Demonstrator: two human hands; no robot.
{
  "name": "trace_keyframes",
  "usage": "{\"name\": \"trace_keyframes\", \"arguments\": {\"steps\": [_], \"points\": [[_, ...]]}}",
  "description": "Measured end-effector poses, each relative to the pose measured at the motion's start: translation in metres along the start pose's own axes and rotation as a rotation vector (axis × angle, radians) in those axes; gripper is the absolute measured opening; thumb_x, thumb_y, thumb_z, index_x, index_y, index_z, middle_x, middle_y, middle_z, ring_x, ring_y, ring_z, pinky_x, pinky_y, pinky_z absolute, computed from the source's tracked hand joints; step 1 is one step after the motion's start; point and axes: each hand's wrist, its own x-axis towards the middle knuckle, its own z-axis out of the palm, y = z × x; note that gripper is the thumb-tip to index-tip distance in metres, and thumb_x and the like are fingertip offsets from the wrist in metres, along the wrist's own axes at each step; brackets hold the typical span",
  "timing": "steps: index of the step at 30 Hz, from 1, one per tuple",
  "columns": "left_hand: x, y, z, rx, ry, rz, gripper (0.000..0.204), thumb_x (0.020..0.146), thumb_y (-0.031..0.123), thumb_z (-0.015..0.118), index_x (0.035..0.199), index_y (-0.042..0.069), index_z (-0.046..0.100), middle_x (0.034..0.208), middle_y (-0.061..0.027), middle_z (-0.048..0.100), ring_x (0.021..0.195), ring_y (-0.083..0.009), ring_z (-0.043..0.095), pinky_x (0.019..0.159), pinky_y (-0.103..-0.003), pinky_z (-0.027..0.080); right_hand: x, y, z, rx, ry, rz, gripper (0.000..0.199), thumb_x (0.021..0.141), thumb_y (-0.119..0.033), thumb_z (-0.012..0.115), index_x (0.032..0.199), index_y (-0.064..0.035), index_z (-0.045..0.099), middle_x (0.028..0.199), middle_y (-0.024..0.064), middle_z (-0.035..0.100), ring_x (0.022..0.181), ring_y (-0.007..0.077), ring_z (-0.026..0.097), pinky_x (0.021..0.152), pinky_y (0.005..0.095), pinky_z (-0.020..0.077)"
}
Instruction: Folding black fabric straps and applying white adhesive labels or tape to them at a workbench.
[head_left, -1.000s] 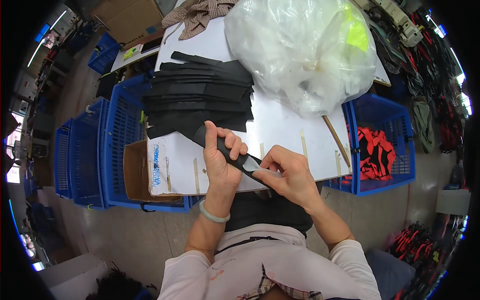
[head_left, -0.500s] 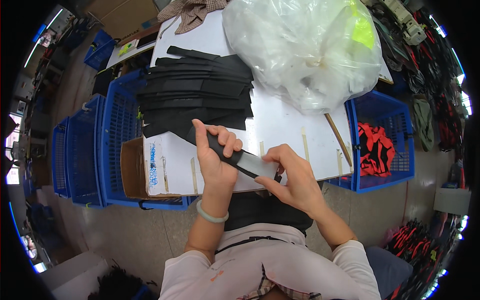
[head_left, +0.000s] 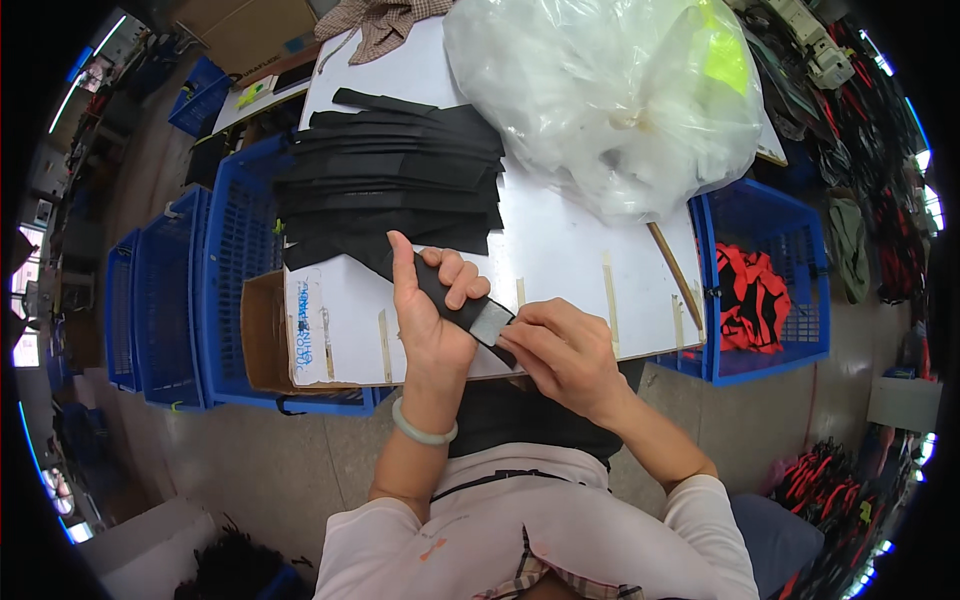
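My left hand (head_left: 432, 320) is closed around a black fabric strip (head_left: 430, 288) near the table's front edge, its fingers curled over the strip and its thumb pointing up. A grey piece (head_left: 488, 323) shows at the strip's lower right end. There my right hand (head_left: 572, 352) pinches the end between thumb and fingers, covering part of it. Just beyond my left hand, many black fabric strips (head_left: 390, 175) lie overlapped in a pile on the white table (head_left: 555, 255). The held strip's upper end reaches the pile's near edge.
A large clear plastic bag (head_left: 600, 110) covers the table's far right, with a wooden stick (head_left: 675, 268) below it. Blue crates (head_left: 225, 280) stand at the left; another blue crate (head_left: 800, 230) at the right holds red and black fabric (head_left: 748, 300). Checked cloth (head_left: 385, 25) lies far back.
My right hand has moved left and closed from a loose grip to a tight pinch at the strip's end. Less of the grey piece shows. My left hand stays nearly still.
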Motion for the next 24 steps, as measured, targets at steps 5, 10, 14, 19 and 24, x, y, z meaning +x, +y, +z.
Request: {"name": "trace_keyframes", "arguments": {"steps": [5,10,14,19,24], "points": [[-0.002,-0.001,0.001,0.052,-0.041,0.011,0.046,0.095,0.052,0.056,0.073,0.012,0.05,0.062,0.0004,0.04,0.046,-0.0108,0.034,0.05,-0.028,0.038,-0.001,0.001,0.014,0.046,0.095,0.014,0.016,0.072,-0.003,0.077,0.085,-0.0025,0.067,0.082,0.0074,0.061,0.067,0.0195,0.06,0.053,0.0294,0.0479],[-0.002,0.002,0.003,0.072,-0.085,0.049,0.043,0.097,0.049,0.054,0.074,0.012,0.051,0.062,-0.0001,0.043,0.044,-0.0104,0.036,0.048,-0.027,0.038,0.002,-0.001,0.015,0.074,0.149,0.07,0.019,0.07,-0.003,0.079,0.086,-0.0034,0.069,0.079,0.0067,0.06,0.063,0.0183,0.058,0.051,0.0282,0.0454],[-0.005,-0.005,0.006,0.18,-0.085,0.071,0.041,0.098,0.046,0.053,0.075,0.012,0.052,0.062,-0.0003,0.045,0.043,-0.0098,0.037,0.046,-0.026,0.037,0.001,0.005,0.025,0.076,0.173,0.027,0.02,0.069,-0.003,0.079,0.086,-0.0044,0.07,0.077,0.0061,0.059,0.061,0.0182,0.056,0.05,0.028,0.0446],[-0.001,0.005,0.0,0.15,-0.085,0.046,0.04,0.098,0.046,0.054,0.076,0.012,0.053,0.062,0.0001,0.045,0.043,-0.0096,0.037,0.046,-0.026,0.037,-0.002,0.003,0.023,0.028,0.081,0.046,0.026,0.071,-0.018,0.081,0.095,-0.0104,0.072,0.081,0.0045,0.057,0.069,0.0192,0.055,0.058,0.0315,0.0459],[-0.002,0.006,0.002,0.094,-0.067,0.082,0.04,0.098,0.044,0.055,0.078,0.009,0.055,0.062,-0.0003,0.042,0.043,-0.0084,0.035,0.045,-0.024,0.035,-0.004,0.0,0.017,-0.06,-0.119,0.093,0.039,0.073,-0.033,0.078,0.108,-0.0173,0.07,0.081,0.0036,0.052,0.069,0.0189,0.051,0.063,0.0319,0.0444]]}}
